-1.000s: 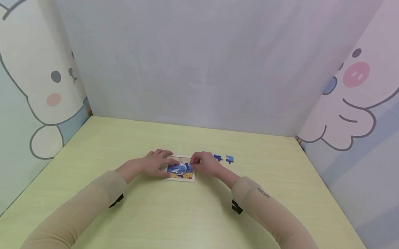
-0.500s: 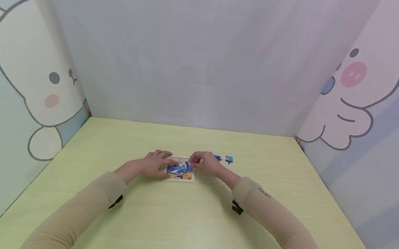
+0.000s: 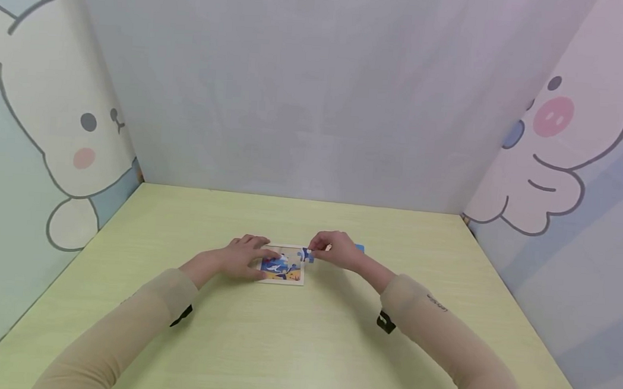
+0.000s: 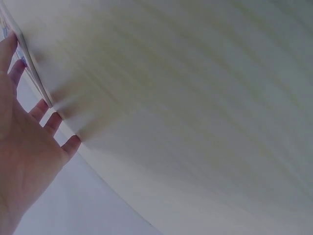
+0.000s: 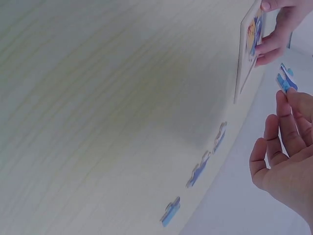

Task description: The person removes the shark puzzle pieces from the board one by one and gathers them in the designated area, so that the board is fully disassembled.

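Note:
A small jigsaw in a pale frame (image 3: pixel 276 282) lies on the table, showing a blue sea picture with a yellow bottom edge; bare board shows at its upper right. My left hand (image 3: pixel 239 257) rests at its left side, fingers spread, index finger and thumb on the puzzle; the left wrist view shows the other fingertips (image 4: pixel 71 143) on the table by the frame. Between thumb and index finger, my right hand (image 3: pixel 338 250) pinches a blue and white puzzle piece (image 5: pixel 287 77). That piece is raised beside the frame's upper right corner, the other right fingers loosely bent.
Three loose puzzle pieces lie in a row on the table right of the frame: a light blue piece (image 5: pixel 169 211), a darker blue piece (image 5: pixel 197 170) and another (image 5: pixel 220 136). In the head view my right hand mostly covers them. A pale curtain (image 3: pixel 306 99) hangs behind the table.
My right hand has moved right and slightly up from the puzzle, carrying the pinched piece away from over the board. It now covers more of the loose pieces. My left hand has stayed put.

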Demonstrator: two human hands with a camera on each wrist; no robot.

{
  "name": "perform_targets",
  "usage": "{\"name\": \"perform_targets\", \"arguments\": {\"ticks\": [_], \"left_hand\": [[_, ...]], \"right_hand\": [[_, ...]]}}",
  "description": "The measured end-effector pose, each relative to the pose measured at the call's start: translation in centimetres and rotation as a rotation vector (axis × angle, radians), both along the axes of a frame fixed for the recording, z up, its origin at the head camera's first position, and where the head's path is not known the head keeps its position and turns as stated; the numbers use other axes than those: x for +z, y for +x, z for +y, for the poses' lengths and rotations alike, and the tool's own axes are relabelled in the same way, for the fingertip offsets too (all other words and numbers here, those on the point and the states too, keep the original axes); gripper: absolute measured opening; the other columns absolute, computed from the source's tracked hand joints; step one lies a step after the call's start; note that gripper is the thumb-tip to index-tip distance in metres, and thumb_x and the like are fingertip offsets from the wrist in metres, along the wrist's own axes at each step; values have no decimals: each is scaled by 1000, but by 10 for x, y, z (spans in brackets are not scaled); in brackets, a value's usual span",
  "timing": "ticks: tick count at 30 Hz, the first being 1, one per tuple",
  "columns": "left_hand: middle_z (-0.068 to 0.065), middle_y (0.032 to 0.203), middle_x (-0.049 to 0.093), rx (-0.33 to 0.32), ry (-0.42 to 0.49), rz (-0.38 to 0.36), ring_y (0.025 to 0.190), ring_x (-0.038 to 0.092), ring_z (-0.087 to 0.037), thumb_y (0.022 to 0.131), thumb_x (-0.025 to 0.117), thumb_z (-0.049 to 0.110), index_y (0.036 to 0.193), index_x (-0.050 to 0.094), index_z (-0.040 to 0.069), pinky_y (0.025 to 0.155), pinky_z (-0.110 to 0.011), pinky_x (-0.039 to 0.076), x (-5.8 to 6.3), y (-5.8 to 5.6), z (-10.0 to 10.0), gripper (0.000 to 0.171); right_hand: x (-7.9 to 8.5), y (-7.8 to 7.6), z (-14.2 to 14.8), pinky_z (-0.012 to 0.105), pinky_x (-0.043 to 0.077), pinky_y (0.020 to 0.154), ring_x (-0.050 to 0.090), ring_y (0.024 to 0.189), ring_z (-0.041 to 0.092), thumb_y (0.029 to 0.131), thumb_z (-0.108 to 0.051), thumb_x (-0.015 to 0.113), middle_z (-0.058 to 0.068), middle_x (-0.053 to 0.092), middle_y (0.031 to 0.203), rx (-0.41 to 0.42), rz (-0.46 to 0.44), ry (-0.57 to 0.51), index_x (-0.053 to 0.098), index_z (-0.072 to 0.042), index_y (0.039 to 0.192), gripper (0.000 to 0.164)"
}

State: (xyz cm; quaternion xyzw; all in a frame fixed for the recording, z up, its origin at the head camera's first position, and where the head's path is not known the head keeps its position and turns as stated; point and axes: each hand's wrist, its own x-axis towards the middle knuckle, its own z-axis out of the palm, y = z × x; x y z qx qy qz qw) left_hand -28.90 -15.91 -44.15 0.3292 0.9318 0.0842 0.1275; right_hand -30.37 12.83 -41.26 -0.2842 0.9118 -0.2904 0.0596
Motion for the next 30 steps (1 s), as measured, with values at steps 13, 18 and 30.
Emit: {"name": "perform_targets", "arguments": {"ticks": [13, 18, 30], "left_hand": [[-11, 154, 22, 6, -11, 19, 138, 19, -39, 89, 55, 53, 143, 37, 40, 105, -63, 21, -3, 1, -3, 58], [-11, 155, 20, 10, -8, 10, 139, 18, -40, 90, 55, 52, 143, 36, 40, 106, -63, 19, -3, 3, -4, 58], [-12, 155, 20, 1, -5, 8, 139, 17, -39, 90, 54, 53, 144, 36, 39, 105, -63, 20, 0, 3, -4, 58]], "right_hand": [[20, 8, 46, 25, 50, 68, 57, 76, 11, 86, -19, 69, -7, 66, 85, 35, -37, 3, 67, -16, 94, 8], [21, 6, 70, 27, 50, 67, 57, 74, 12, 87, -19, 69, -6, 66, 86, 59, -53, -5, 67, -16, 94, 8], [6, 1, 114, 29, 49, 74, 55, 80, 13, 88, -22, 68, -5, 64, 85, 50, -152, 35, 68, -18, 91, 5]]}}
